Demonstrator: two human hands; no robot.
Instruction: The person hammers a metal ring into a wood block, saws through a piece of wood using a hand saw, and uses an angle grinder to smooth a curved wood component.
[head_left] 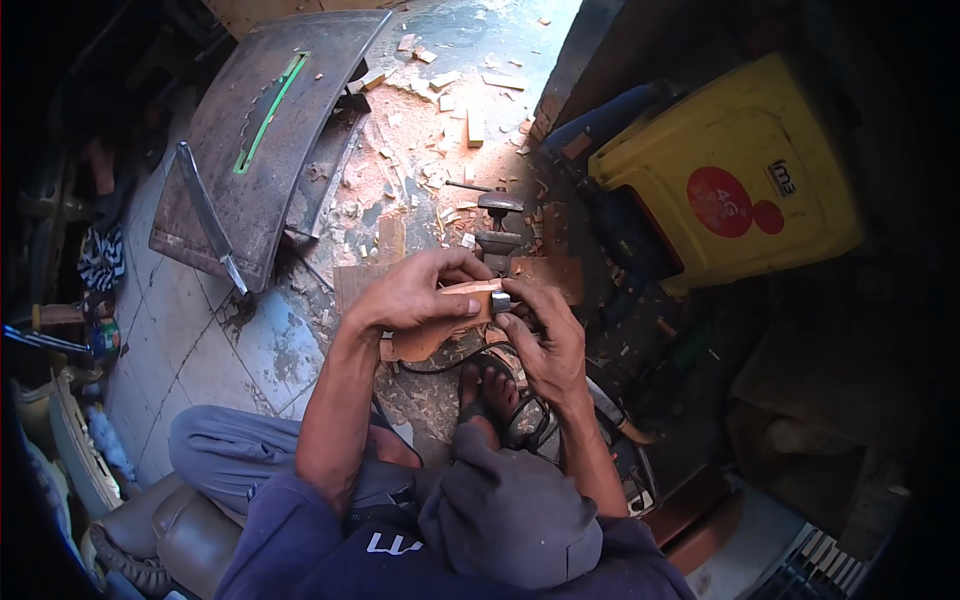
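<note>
An orange-brown, shaped piece of wood (430,338) lies in front of me between my hands. My left hand (410,290) is closed round it, thumb along its upper side. At the wood's right end sits a small shiny metal cylinder (501,301); whether it is fixed to the wood I cannot tell. My right hand (545,330) is closed at that end, its fingers and thumb around the metal cylinder and the wood's edge. Just beyond my hands stands a dark metal device with round discs (499,202), partly hidden by my fingers.
To the left is a dark metal saw table (290,130) with a green-edged slot and a metal bar (205,215). Sawdust and wood offcuts (475,127) cover the floor ahead. A yellow plastic panel (800,140) stands at right. A black cable (440,370) runs near my feet (490,385).
</note>
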